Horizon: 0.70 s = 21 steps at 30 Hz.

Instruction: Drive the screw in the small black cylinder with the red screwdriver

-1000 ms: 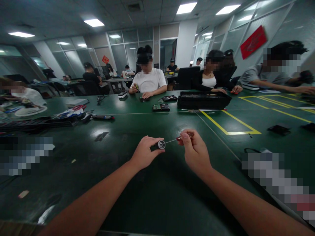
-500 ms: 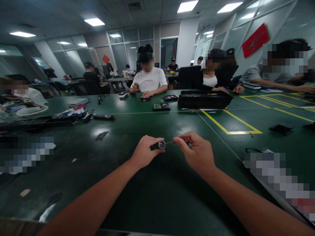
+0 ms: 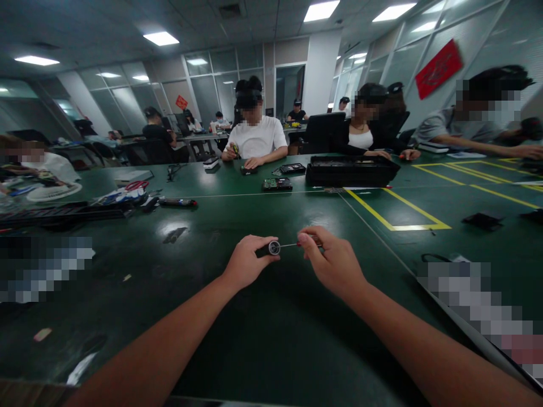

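Note:
Closed round a short dark cylinder (image 3: 274, 247), my left hand (image 3: 245, 261) keeps its open, pale-rimmed round end facing me and to the right. My right hand (image 3: 335, 260) grips a screwdriver (image 3: 289, 245), its handle mostly covered by my fingers with a bit of red showing. The thin metal shaft runs left to the cylinder's open end; whether the tip touches anything inside is too small to tell. Both hands are above the green table (image 3: 254, 339).
A black bin (image 3: 352, 171) stands ahead, with a circuit-board device (image 3: 276, 184) left of it. Tools, including red-handled scissors (image 3: 136, 185) and a dark tool (image 3: 178, 203), lie far left. A blurred-out flat object (image 3: 466, 299) is at right. Several people sit around.
Both hands have shifted slightly left. The cylinder's opening is turned a little, and more of the screwdriver shaft shows against it.

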### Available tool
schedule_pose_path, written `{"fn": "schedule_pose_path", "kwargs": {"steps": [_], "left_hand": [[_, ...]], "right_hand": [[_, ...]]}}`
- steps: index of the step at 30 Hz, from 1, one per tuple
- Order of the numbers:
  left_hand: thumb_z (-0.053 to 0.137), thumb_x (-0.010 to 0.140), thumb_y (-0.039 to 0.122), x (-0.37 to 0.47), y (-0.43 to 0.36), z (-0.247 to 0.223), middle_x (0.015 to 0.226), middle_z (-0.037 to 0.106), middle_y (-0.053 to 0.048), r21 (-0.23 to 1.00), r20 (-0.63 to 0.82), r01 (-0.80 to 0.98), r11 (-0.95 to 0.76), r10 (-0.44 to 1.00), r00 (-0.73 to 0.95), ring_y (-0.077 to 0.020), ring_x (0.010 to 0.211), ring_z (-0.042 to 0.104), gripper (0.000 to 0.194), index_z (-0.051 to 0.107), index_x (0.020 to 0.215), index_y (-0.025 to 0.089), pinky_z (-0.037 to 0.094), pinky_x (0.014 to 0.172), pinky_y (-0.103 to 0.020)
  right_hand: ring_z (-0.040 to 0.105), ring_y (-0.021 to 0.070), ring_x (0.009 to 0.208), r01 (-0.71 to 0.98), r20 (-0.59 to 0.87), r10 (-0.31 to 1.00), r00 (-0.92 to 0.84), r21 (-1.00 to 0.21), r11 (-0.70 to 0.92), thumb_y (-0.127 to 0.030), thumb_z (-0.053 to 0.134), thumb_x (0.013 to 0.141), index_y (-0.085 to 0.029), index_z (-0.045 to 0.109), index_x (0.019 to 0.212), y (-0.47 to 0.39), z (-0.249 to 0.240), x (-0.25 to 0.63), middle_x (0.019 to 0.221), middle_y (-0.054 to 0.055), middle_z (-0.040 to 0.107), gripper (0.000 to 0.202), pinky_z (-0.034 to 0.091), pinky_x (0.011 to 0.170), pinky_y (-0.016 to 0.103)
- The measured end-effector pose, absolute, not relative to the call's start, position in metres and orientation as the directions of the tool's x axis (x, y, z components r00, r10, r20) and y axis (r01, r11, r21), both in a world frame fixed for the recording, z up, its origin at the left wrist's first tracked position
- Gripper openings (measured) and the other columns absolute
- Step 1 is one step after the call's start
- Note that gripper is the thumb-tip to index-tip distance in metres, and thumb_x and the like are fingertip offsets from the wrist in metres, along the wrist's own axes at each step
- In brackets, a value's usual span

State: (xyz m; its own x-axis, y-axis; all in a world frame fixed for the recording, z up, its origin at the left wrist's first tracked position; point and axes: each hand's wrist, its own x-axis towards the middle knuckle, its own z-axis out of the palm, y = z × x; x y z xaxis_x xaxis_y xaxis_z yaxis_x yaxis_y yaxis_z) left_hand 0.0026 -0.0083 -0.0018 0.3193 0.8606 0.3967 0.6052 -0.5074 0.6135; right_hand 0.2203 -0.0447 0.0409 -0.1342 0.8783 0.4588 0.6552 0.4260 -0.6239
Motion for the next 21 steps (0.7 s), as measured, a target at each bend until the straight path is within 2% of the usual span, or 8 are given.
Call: {"fn": "schedule_pose_path", "kwargs": {"steps": [2,4,9,15,18,21], "left_hand": [[0.081,0.08,0.028,0.0032,-0.0091,-0.0006,0.111,0.074,-0.004,0.615,0.39,0.611,-0.498,0.866,0.314,-0.0244,0.104,0.065,0.041,0.071,0.12,0.028,0.048,0.095,-0.043],[0.081,0.08,0.027,0.0034,-0.0096,0.0005,0.111,0.074,-0.004,0.615,0.388,0.612,-0.497,0.867,0.314,-0.0244,0.105,0.065,0.041,0.071,0.119,0.027,0.048,0.095,-0.043],[0.081,0.08,0.027,0.0028,-0.0087,-0.0006,0.111,0.074,-0.004,0.617,0.396,0.599,-0.51,0.859,0.324,-0.0236,0.104,0.066,0.04,0.071,0.118,0.028,0.049,0.094,-0.041],[0.081,0.079,0.027,0.0028,-0.0086,-0.0018,0.111,0.074,-0.004,0.622,0.4,0.592,-0.512,0.858,0.322,-0.0236,0.105,0.066,0.04,0.071,0.118,0.028,0.049,0.095,-0.041],[0.081,0.08,0.029,0.003,-0.0091,-0.0014,0.111,0.074,-0.003,0.62,0.396,0.591,-0.515,0.857,0.33,-0.0235,0.104,0.066,0.041,0.071,0.119,0.028,0.049,0.095,-0.041],[0.081,0.079,0.028,0.0028,-0.009,-0.0011,0.111,0.074,-0.003,0.622,0.398,0.59,-0.515,0.857,0.328,-0.023,0.104,0.066,0.041,0.071,0.119,0.028,0.049,0.094,-0.04]], "right_hand": [[0.062,0.0167,0.053,0.682,0.46,0.879,-0.129,-0.602,0.415,-0.044,0.043,0.101,-0.022,0.069,0.095,-0.0436,0.04,0.2204,0.063,0.0,0.067,0.035,0.04,0.052,0.029],[0.062,0.0165,0.054,0.687,0.475,0.87,-0.131,-0.589,0.425,-0.041,0.043,0.101,-0.022,0.069,0.097,-0.0429,0.0388,0.2199,0.068,0.001,0.071,0.033,0.04,0.052,0.029],[0.067,0.0191,0.063,0.662,0.491,0.857,-0.157,-0.591,0.461,-0.033,0.045,0.099,-0.021,0.062,0.115,-0.0427,0.0355,0.2185,0.08,0.004,0.073,0.026,0.045,0.058,0.03],[0.068,0.0214,0.078,0.632,0.519,0.835,-0.182,-0.588,0.504,-0.025,0.047,0.096,-0.022,0.059,0.115,-0.0445,0.0355,0.2202,0.086,0.005,0.07,0.023,0.05,0.07,0.034],[0.069,0.0219,0.08,0.613,0.487,0.858,-0.164,-0.631,0.475,-0.03,0.049,0.097,-0.021,0.058,0.118,-0.0446,0.0369,0.2206,0.088,0.006,0.071,0.025,0.05,0.068,0.033],[0.068,0.0205,0.072,0.617,0.47,0.87,-0.148,-0.644,0.452,-0.04,0.043,0.102,-0.021,0.06,0.116,-0.0429,0.0369,0.2211,0.082,0.004,0.07,0.03,0.047,0.061,0.031]]}}
